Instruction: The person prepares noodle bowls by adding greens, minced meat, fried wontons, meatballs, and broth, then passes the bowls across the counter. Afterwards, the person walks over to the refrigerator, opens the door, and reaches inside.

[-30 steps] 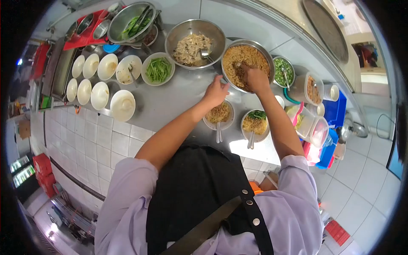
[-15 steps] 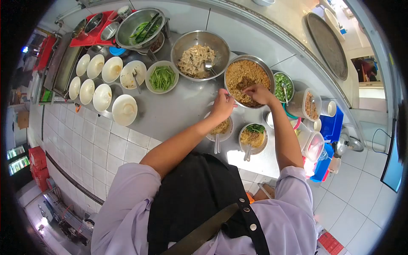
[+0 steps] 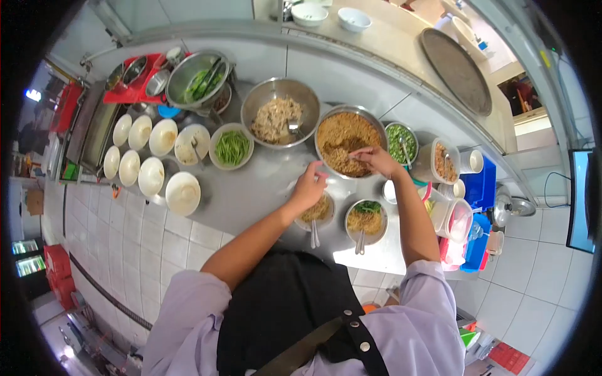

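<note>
My right hand [image 3: 380,163] is over the metal bowl of brown crumbly topping [image 3: 342,128], its fingers drawn together close to the topping. Whatever they hold, if anything, I cannot make out. My left hand [image 3: 308,188] hovers beside that bowl's near rim, thumb and forefinger apart, with nothing visible in it. Below it, partly covered by the hand, stands a bowl of noodles [image 3: 320,212] with a utensil handle [image 3: 315,235] sticking out. To its right is a second noodle bowl [image 3: 367,224] with green leaves [image 3: 368,207] and another utensil handle [image 3: 360,243].
Left of the topping are a metal bowl of shredded food [image 3: 280,106], a bowl of cut green vegetables [image 3: 232,146] and several used white bowls [image 3: 182,193]. To the right are chopped greens [image 3: 401,143], a plastic tub [image 3: 444,161] and blue baskets [image 3: 481,185].
The head view has shifted, so the counter sits lower in frame. My left hand has drawn slightly away from the topping bowl's rim, its fingers opening; my right hand stays over the topping.
</note>
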Demonstrator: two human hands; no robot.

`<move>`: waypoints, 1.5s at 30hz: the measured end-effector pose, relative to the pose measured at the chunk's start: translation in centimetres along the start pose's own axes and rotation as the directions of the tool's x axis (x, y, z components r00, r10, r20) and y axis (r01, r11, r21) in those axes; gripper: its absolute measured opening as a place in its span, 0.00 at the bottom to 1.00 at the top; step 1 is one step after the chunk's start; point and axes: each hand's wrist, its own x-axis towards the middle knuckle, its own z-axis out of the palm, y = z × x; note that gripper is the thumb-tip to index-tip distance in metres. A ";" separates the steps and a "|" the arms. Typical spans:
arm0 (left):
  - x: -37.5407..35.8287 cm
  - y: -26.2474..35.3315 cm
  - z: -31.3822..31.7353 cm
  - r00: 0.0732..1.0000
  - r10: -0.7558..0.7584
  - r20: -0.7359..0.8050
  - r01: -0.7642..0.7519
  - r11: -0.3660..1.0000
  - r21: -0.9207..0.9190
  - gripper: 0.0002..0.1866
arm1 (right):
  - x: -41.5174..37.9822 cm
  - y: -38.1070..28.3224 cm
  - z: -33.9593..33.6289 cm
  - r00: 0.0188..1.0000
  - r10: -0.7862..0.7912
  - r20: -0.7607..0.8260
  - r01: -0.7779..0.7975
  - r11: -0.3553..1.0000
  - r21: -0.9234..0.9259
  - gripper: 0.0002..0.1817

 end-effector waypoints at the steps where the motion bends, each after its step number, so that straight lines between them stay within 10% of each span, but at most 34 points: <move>1: -0.2 0.3 -0.2 1.000 0.021 0.006 -0.021 1.000 0.006 0.22 | -0.2 0.1 -0.2 1.000 0.016 0.010 -0.017 0.994 0.112 0.15; 17: -6.9 -5.9 -7.4 0.992 -0.120 0.041 0.123 0.989 -0.086 0.16 | -17.8 8.0 4.3 0.916 -0.012 -0.401 0.178 0.908 0.379 0.16; 26: -7.3 -8.4 -5.5 0.980 -0.195 0.039 0.192 0.980 0.054 0.16 | -19.8 17.3 14.6 0.514 -0.178 -0.839 0.190 0.977 -0.091 0.16; 37: -6.5 -9.1 -5.3 0.991 -0.054 -0.123 0.094 0.936 0.341 0.19 | -20.3 17.4 17.3 0.443 -0.356 -0.823 -0.249 0.833 -0.494 0.25; 41: -7.3 -9.8 -5.2 0.989 -0.145 -0.032 0.147 0.919 0.367 0.20 | -18.6 14.0 16.5 0.469 -0.274 -0.839 -0.037 0.944 -0.329 0.23; 43: -7.4 -12.4 -5.1 0.990 -0.134 -0.032 0.137 0.926 0.352 0.19 | -15.2 11.5 15.4 0.329 -0.526 -0.785 0.310 0.845 -0.436 0.19; 45: -7.4 -13.2 -4.8 0.993 -0.115 -0.012 0.113 0.939 0.324 0.17 | -14.1 5.4 14.3 0.592 -0.274 -0.758 0.218 0.960 -0.176 0.18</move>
